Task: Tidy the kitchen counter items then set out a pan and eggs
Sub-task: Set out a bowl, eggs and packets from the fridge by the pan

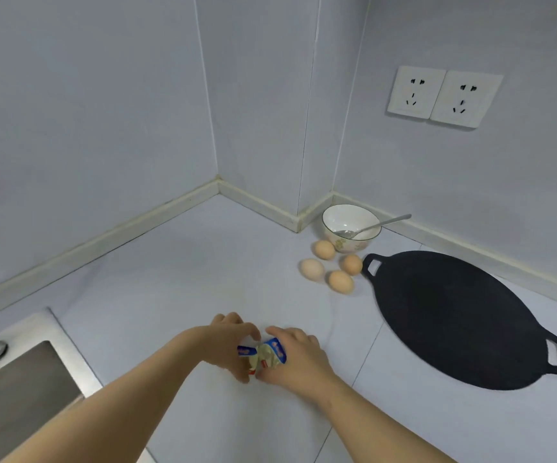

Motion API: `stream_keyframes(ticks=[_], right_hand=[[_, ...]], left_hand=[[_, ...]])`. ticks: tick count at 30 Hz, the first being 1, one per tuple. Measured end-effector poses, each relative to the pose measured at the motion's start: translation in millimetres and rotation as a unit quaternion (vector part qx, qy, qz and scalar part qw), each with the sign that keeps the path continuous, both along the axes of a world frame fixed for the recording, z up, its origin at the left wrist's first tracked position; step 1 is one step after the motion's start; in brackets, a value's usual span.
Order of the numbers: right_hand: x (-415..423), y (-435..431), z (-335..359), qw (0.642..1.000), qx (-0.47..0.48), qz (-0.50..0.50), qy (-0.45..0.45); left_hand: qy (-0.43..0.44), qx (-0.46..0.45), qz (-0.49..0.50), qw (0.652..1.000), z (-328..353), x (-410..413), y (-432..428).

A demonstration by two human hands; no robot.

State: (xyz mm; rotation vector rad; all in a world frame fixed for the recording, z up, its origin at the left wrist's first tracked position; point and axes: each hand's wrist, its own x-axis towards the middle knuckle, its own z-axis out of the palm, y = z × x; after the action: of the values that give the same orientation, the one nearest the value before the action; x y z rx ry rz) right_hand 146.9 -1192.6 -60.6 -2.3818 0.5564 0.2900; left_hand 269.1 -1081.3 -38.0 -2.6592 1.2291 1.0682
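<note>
Left hand (228, 342) and right hand (295, 357) both pinching a crumpled wrapper (265, 355) on the near counter (170, 279), four eggs (332, 266) far right beside black pan (450, 319), bowl (351, 227) behind.

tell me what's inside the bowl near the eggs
A metal spoon lies in the white bowl, handle leaning over the right rim. No food shows; the spot under the spoon's head is covered.

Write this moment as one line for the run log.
left hand: grips wrapper | right hand: grips wrapper | pan, four eggs: on counter | bowl: holds spoon
</note>
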Motion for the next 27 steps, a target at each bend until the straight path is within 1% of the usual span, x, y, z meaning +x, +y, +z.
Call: stream_keyframes(ticks=[3,7,10,16,18,20,23,27], right_hand=[[-1.9,9.9,-2.1,0.999,-0.054,0.004,0.003],[-10.7,16.0,-7.7,0.996,-0.087,-0.009,-0.009],[-19.4,16.5,-8.8,0.996,-0.086,-0.026,-0.018],[-38.6,4.7,-5.6,0.998,-0.054,-0.035,-0.018],[-45.0,-1.9,-4.5,0.997,-0.046,-0.064,-0.026],[-51.1,-9.8,-1.5,0.992,-0.037,-0.118,-0.039],[-57.7,-22.9,4.2,0.984,-0.039,-0.17,-0.039],[-60.3,-41.9,4.6,0.983,-0.06,-0.169,-0.033]], left_hand=[[-0.031,-0.024,-0.014,0.999,-6.6,-7.6,4.3],[-0.054,-0.074,-0.003,0.996,-15.7,-13.6,8.9],[-0.057,-0.099,0.012,0.993,-19.5,-15.5,10.8],[-0.044,-0.135,0.019,0.99,-15.5,-20.1,-4.8],[-0.057,-0.148,0.014,0.987,-12.2,-22.8,-16.6],[-0.075,-0.166,0.008,0.983,-9.4,-26.0,-29.7],[-0.09,-0.191,-0.003,0.978,-7.2,-30.2,-46.8],[-0.109,-0.185,-0.01,0.977,-14.2,-32.7,-63.9]])
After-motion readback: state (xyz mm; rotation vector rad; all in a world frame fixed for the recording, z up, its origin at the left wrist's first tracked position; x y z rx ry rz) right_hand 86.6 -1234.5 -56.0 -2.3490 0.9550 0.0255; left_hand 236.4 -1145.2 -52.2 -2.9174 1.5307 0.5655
